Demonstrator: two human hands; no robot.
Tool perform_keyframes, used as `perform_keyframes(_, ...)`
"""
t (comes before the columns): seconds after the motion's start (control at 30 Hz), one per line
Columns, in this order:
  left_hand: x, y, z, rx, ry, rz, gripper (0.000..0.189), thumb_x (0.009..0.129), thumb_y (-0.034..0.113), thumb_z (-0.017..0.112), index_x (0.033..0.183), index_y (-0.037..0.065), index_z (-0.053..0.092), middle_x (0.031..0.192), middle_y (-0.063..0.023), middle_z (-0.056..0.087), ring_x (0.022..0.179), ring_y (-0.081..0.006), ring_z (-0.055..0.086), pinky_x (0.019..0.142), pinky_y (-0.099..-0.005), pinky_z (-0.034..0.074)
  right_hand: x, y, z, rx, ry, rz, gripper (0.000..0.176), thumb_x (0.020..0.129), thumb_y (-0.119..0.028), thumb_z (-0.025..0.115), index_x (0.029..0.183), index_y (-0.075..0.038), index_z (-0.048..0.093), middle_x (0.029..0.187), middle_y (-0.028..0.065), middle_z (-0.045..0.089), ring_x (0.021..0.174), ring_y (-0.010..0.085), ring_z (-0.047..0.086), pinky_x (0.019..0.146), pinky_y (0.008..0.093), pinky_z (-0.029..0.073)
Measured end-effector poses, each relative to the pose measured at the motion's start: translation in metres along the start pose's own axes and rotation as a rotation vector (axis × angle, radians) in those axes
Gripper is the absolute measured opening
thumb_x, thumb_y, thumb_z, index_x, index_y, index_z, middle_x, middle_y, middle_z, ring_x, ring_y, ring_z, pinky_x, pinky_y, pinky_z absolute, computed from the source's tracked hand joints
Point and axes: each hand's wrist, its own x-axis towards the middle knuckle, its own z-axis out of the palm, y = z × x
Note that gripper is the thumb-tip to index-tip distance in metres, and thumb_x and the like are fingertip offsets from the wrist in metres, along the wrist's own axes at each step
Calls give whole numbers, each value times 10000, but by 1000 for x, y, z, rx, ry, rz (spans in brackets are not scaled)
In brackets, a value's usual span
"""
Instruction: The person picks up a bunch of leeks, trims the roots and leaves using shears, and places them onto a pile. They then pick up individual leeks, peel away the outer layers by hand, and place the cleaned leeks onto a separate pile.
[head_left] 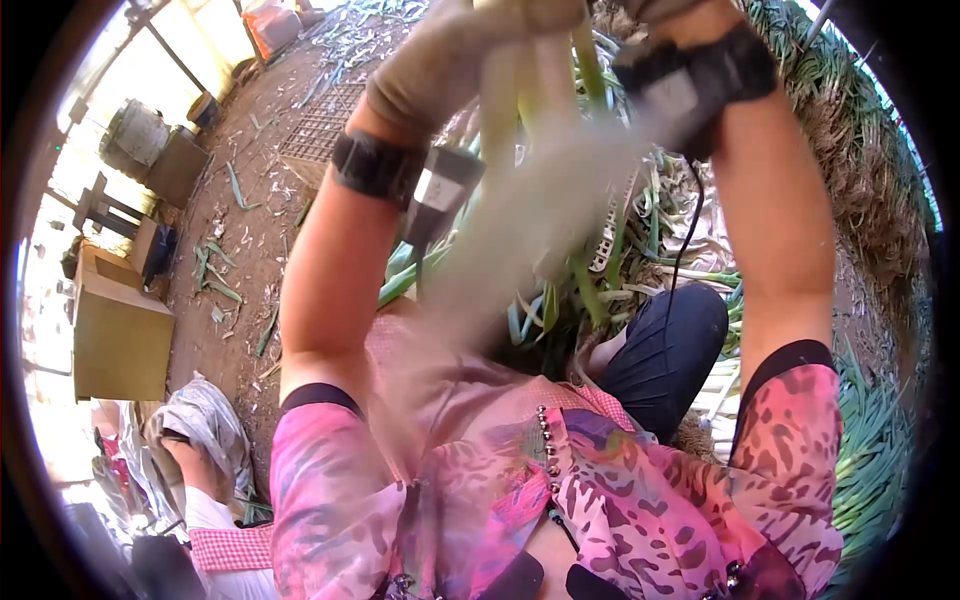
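Observation:
My left hand (pixel 455 50), in a dirty pale glove, is raised at the top centre, its fingers wrapped round blurred green-and-white stalks (pixel 500 100). Across from it, my right hand (pixel 670 8) is largely cut off by the top edge, so its fingers do not show. A pale, motion-smeared shape (pixel 540 220) hangs below the hands, too blurred to identify. Both wrists carry black straps with small devices, and a dark cable hangs from the right one. Long green onions (pixel 650 230) lie beneath and beyond the hands.
A wire crate (pixel 325 130) sits on the dirt floor at the upper left, near scattered leaves. A wooden box (pixel 125 325) stands at the left. Bundled onions (pixel 875 450) line the right side. Another person's arm (pixel 190 465) shows at the lower left.

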Motion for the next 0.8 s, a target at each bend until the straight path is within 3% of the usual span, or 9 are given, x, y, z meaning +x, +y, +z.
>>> perform_keyframes(0.27, 31, 62, 30, 212, 54, 93, 415, 914, 286, 706, 1204, -4, 642, 1051, -82, 699, 975, -184, 682, 904, -341, 549, -19, -40, -57, -81, 83, 16, 318, 937, -336, 637, 1097, -62, 647, 928, 141, 684, 824, 267, 678, 751, 374, 562)
perform_keyframes(0.8, 63, 39, 71, 345, 150, 81, 410, 921, 317, 692, 1182, 2, 663, 1032, -82, 700, 958, -178, 678, 886, -326, 544, -74, -15, -93, -361, 297, 37, 276, 924, -307, 615, 1005, -47, 658, 900, 175, 667, 803, 305, 660, 735, 407, 536)
